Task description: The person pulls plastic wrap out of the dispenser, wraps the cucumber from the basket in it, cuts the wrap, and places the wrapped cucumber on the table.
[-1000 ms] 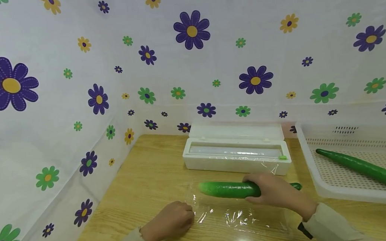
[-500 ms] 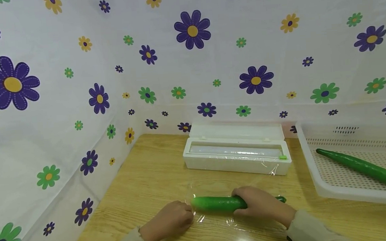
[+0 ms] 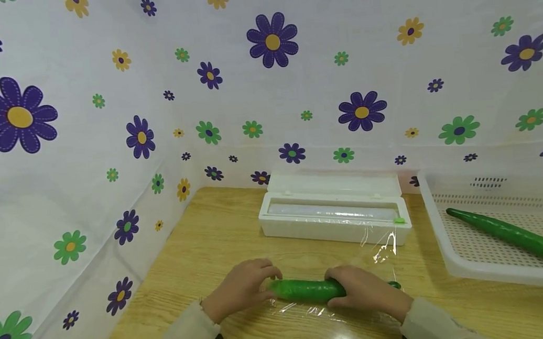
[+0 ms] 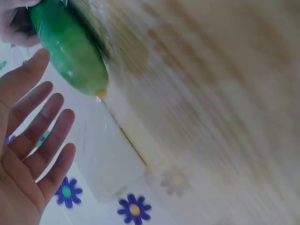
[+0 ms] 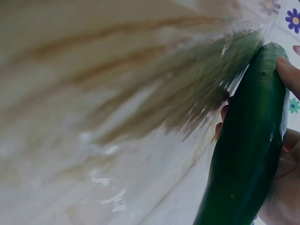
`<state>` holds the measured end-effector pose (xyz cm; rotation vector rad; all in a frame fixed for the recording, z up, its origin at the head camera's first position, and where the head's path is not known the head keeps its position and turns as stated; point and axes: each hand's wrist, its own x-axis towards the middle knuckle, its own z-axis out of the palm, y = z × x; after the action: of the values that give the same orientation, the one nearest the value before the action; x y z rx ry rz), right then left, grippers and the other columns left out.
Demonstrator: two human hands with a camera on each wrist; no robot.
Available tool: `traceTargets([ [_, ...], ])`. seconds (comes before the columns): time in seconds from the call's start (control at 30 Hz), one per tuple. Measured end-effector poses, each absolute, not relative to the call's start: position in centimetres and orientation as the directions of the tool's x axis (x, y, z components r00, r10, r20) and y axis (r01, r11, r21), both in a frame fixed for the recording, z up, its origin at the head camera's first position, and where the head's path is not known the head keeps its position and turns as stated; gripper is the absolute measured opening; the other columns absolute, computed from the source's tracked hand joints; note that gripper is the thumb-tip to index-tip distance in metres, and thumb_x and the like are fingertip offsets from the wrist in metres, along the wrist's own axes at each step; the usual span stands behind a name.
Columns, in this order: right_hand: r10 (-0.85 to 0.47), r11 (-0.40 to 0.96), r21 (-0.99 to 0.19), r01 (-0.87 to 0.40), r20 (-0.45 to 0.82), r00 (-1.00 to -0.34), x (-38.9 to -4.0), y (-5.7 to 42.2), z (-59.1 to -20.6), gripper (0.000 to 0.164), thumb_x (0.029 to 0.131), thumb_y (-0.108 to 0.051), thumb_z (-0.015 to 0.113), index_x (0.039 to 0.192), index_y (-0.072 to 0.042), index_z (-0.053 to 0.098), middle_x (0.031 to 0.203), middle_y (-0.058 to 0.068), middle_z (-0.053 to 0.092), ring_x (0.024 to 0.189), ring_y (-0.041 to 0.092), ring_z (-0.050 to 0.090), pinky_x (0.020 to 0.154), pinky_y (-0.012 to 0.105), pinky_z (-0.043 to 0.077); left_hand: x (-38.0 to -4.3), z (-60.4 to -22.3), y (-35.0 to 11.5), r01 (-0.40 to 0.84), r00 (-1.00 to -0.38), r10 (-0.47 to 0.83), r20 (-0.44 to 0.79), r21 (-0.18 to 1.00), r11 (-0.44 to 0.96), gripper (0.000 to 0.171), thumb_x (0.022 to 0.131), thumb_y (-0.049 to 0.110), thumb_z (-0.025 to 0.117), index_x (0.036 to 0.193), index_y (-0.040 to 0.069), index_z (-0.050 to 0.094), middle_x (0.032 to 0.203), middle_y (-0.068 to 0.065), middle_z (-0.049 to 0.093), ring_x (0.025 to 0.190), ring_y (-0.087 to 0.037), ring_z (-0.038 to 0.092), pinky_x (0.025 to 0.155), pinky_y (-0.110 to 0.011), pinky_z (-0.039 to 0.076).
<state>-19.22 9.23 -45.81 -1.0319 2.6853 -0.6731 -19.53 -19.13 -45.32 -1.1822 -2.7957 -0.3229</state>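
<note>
The cucumber [image 3: 308,291] lies left to right, in front of the white box [image 3: 323,230], held by the curled right hand [image 3: 367,291], while the left hand [image 3: 242,289], fingers spread and seemingly gripping nothing, is nearest its pale tip.

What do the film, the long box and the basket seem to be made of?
Film: thin clear plastic, glossy; creases glint and the tabletop's grain shows through.
Box: probably rigid plastic, smooth white; thick, rounded edges suggest it.
Basket: likely moulded plastic, white; regular holes pierce its base.
</note>
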Motion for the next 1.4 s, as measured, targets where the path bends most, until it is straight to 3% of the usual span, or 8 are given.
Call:
traceTargets([
  [0.13,-0.674,0.652,-0.474,-0.591,-0.006,-0.739,-19.2,9.2,-45.9,0.041,0.077,-0.032,0.076,0.106,-0.007,0.061,0.098,0.002,0.065,0.081,0.008,0.056,0.069,0.025,0.048,-20.2,-45.4,-17.8,0.758,-0.652,0.749,0.120,0.090,0.646,0.040,0.074,0.036,0.078,0.109,0.018,0.068,0.099,0.006,0.066,0.087,-0.006,0.062,0.078,-0.021,0.052],
  [0.33,-0.683,0.643,-0.480,-0.596,-0.009,-0.730,-19.2,9.1,-46.0,0.043,0.076,-0.032,0.076,0.108,-0.008,0.061,0.101,0.002,0.065,0.083,0.008,0.056,0.071,0.025,0.049,-20.0,-45.4,-17.1,0.760,-0.650,0.754,0.096,0.092,0.643,0.038,0.074,0.036,0.077,0.107,0.017,0.069,0.099,0.005,0.067,0.088,-0.007,0.062,0.079,-0.021,0.052],
  [0.6,-0.648,0.682,-0.476,-0.555,-0.041,-0.761,-18.2,12.5,-45.0,0.054,0.072,-0.022,0.080,0.118,-0.006,0.058,0.113,0.006,0.062,0.100,0.023,0.061,0.085,0.043,0.052,-20.1,-45.7,-16.9,0.746,-0.666,0.743,0.071,0.106,0.658,0.040,0.075,0.037,0.076,0.109,0.018,0.068,0.101,0.006,0.066,0.091,-0.007,0.062,0.081,-0.022,0.052],
  [0.73,-0.620,0.705,-0.466,-0.534,-0.041,-0.784,-17.9,15.1,-45.0,0.055,0.069,-0.019,0.081,0.117,-0.004,0.059,0.115,0.009,0.062,0.103,0.027,0.061,0.088,0.047,0.050,-20.1,-45.4,-16.7,0.749,-0.662,0.748,0.056,0.097,0.656,0.040,0.076,0.037,0.075,0.109,0.017,0.068,0.101,0.005,0.067,0.091,-0.007,0.062,0.081,-0.023,0.052],
  [0.83,-0.615,0.710,-0.452,-0.540,-0.026,-0.788,-18.0,16.7,-45.0,0.051,0.069,-0.020,0.081,0.113,-0.003,0.061,0.110,0.008,0.063,0.098,0.026,0.062,0.086,0.045,0.052,-20.1,-45.0,-16.6,0.758,-0.652,0.756,0.057,0.089,0.646,0.039,0.075,0.037,0.076,0.108,0.017,0.068,0.101,0.005,0.067,0.090,-0.007,0.063,0.081,-0.023,0.052],
  [1.1,-0.635,0.685,-0.444,-0.578,0.028,-0.772,-17.9,18.4,-44.8,0.027,0.070,-0.018,0.080,0.093,-0.008,0.070,0.089,-0.003,0.067,0.078,0.007,0.060,0.070,0.028,0.053,-20.5,-45.0,-16.1,0.765,-0.642,0.766,0.041,0.099,0.636,0.041,0.074,0.038,0.076,0.109,0.020,0.067,0.102,0.006,0.067,0.090,-0.007,0.062,0.081,-0.023,0.052],
  [1.4,-0.608,0.701,-0.469,-0.537,0.000,-0.794,-17.3,18.9,-45.3,0.032,0.071,-0.020,0.080,0.097,-0.008,0.068,0.089,-0.004,0.065,0.076,0.004,0.057,0.067,0.024,0.052,-20.8,-45.1,-14.1,0.788,-0.610,0.792,-0.031,0.082,0.610,0.050,0.078,0.040,0.073,0.124,0.027,0.059,0.110,0.007,0.065,0.097,-0.007,0.062,0.085,-0.026,0.051],
])
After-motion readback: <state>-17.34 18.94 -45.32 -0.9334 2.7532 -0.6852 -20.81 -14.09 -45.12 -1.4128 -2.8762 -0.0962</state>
